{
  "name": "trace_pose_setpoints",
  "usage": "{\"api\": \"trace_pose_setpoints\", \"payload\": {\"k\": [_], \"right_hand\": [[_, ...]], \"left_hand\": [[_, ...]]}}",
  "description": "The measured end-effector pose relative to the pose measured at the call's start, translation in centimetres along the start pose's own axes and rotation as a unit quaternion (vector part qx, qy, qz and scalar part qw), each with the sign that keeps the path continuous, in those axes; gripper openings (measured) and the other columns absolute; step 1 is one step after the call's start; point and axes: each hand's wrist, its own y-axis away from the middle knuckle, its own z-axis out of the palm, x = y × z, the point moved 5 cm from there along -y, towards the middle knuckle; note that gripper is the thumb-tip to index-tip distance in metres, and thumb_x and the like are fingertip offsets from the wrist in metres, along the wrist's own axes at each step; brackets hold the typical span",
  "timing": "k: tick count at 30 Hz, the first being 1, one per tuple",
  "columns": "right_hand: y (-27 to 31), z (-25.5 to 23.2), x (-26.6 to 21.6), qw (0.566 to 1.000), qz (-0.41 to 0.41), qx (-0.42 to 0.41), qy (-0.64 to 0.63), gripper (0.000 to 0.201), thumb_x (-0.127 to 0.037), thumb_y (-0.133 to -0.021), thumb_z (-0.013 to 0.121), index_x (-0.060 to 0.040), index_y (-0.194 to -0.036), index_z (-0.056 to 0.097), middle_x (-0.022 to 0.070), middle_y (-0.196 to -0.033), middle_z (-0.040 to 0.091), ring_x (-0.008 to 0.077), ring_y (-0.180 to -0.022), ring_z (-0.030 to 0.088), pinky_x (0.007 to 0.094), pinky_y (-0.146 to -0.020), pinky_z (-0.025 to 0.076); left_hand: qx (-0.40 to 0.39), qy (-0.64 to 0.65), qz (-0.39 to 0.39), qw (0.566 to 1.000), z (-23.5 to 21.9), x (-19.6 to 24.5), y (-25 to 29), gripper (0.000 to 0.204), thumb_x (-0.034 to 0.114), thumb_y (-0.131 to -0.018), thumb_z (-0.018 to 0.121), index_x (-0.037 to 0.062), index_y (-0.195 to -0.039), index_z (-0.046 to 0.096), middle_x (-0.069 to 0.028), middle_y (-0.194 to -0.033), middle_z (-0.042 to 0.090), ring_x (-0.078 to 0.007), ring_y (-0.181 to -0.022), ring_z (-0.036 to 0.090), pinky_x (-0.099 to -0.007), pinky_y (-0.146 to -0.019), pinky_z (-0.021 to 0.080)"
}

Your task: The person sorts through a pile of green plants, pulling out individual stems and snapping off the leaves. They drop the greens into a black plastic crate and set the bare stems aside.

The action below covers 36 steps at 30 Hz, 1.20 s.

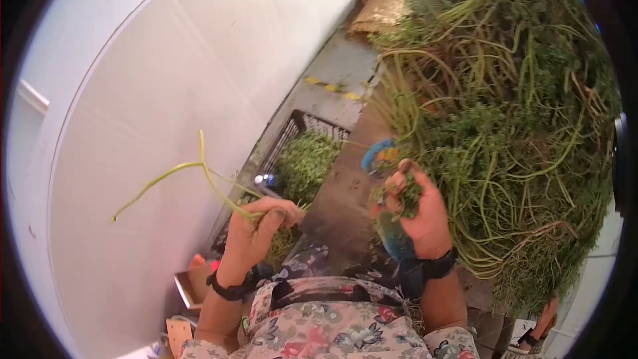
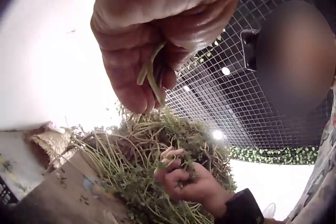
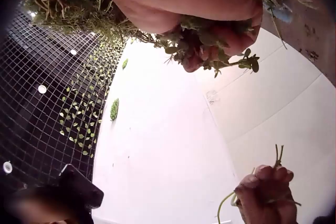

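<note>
My left hand pinches a few long, bare green stems between thumb and fingers. Their forked ends stick out to the left, and short cut-looking ends show below the fingertips in the left wrist view. My right hand is curled round a small bunch of leafy sprigs; one sprig pokes out past the fingers in the right wrist view. Right beside this hand rises a big heap of leafy green stems. Both hands are apart, in front of the body.
A brown tabletop lies below the hands, with a blue ring-shaped item on it. A dark plastic crate on the floor holds picked leaves. A white wall runs along the left. Another arm shows at lower right.
</note>
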Motion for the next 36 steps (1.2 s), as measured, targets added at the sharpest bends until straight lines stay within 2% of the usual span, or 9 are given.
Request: {"api": "trace_pose_setpoints", "payload": {"k": [10,21,23,25,26,29,33,35,36], "right_hand": [[-4.5,3.3,3.2,0.998,0.068,0.005,0.007,0.017,-0.021,-0.093,0.044,-0.0096,-0.102,0.052,0.0026,-0.081,0.055,0.0154,-0.077,0.051,0.0288,-0.053,0.037],[-13.0,8.6,3.6,0.975,-0.067,-0.031,0.211,0.021,-0.014,-0.088,0.048,-0.0039,-0.105,0.054,0.0069,-0.094,0.061,0.0180,-0.077,0.057,0.0318,-0.064,0.046],[-13.6,9.4,3.2,0.798,-0.261,-0.150,0.522,0.034,-0.019,-0.088,0.052,0.0012,-0.115,0.050,0.0089,-0.106,0.056,0.0199,-0.095,0.054,0.0324,-0.080,0.044],[-15.3,8.8,3.8,0.849,-0.177,-0.050,0.495,0.042,-0.024,-0.089,0.054,-0.0006,-0.123,0.048,0.0098,-0.118,0.054,0.0201,-0.108,0.052,0.0334,-0.089,0.041],[-18.0,7.1,3.9,0.835,-0.205,-0.093,0.502,0.039,-0.022,-0.085,0.056,-0.0007,-0.118,0.050,0.0078,-0.106,0.054,0.0191,-0.104,0.050,0.0298,-0.087,0.040],[-13.1,9.8,4.1,0.891,-0.046,-0.140,0.429,0.050,-0.028,-0.089,0.054,-0.0007,-0.130,0.043,0.0108,-0.132,0.042,0.0242,-0.116,0.047,0.0375,-0.096,0.036],[-7.4,11.6,5.3,0.526,-0.374,-0.350,0.679,0.039,-0.027,-0.093,0.050,-0.0024,-0.123,0.048,0.0084,-0.119,0.053,0.0206,-0.111,0.050,0.0366,-0.093,0.041],[-6.1,11.5,6.0,0.656,-0.237,-0.370,0.613,0.033,-0.024,-0.094,0.047,-0.0026,-0.119,0.050,0.0069,-0.117,0.054,0.0173,-0.110,0.050,0.0338,-0.093,0.042],[-5.3,11.6,6.4,0.788,-0.071,-0.363,0.493,0.031,-0.021,-0.094,0.046,-0.0023,-0.118,0.050,0.0070,-0.119,0.053,0.0161,-0.110,0.049,0.0318,-0.093,0.041]], "left_hand": [[0.126,-0.016,-0.016,0.992,-5.1,-0.5,4.6,0.034,0.029,-0.091,0.053,-0.0030,-0.085,0.059,-0.0092,-0.083,0.064,-0.0123,-0.071,0.056,-0.0250,-0.066,0.048],[0.180,-0.008,-0.029,0.983,-8.0,-1.8,7.8,0.035,0.032,-0.091,0.053,-0.0015,-0.085,0.060,-0.0073,-0.081,0.064,-0.0109,-0.070,0.056,-0.0251,-0.065,0.047],[0.162,-0.001,-0.046,0.986,-7.7,-2.3,7.8,0.035,0.032,-0.091,0.053,-0.0016,-0.085,0.061,-0.0066,-0.081,0.064,-0.0103,-0.070,0.056,-0.0249,-0.065,0.046],[0.135,0.001,-0.053,0.989,-7.4,-2.4,7.4,0.034,0.031,-0.091,0.053,-0.0016,-0.085,0.062,-0.0057,-0.080,0.064,-0.0099,-0.070,0.055,-0.0247,-0.065,0.046],[0.117,0.002,-0.054,0.992,-7.0,-2.4,7.2,0.034,0.030,-0.091,0.053,-0.0016,-0.085,0.062,-0.0052,-0.079,0.063,-0.0097,-0.070,0.055,-0.0247,-0.064,0.046],[0.018,-0.044,-0.102,0.994,-5.8,-3.0,6.5,0.021,0.020,-0.089,0.055,0.0004,-0.086,0.062,-0.0059,-0.078,0.064,-0.0124,-0.066,0.057,-0.0244,-0.063,0.046],[-0.148,-0.091,-0.112,0.978,-1.4,-2.4,4.2,0.014,0.013,-0.086,0.053,0.0020,-0.087,0.061,-0.0094,-0.078,0.063,-0.0217,-0.068,0.061,-0.0291,-0.064,0.047],[-0.247,-0.129,-0.068,0.958,0.7,-2.3,2.9,0.017,0.013,-0.088,0.051,0.0014,-0.089,0.063,-0.0095,-0.079,0.065,-0.0217,-0.073,0.062,-0.0304,-0.067,0.048],[-0.277,-0.155,-0.047,0.947,1.5,-2.0,2.2,0.021,0.018,-0.089,0.050,0.0015,-0.088,0.062,-0.0105,-0.078,0.064,-0.0254,-0.072,0.061,-0.0318,-0.066,0.048]]}}
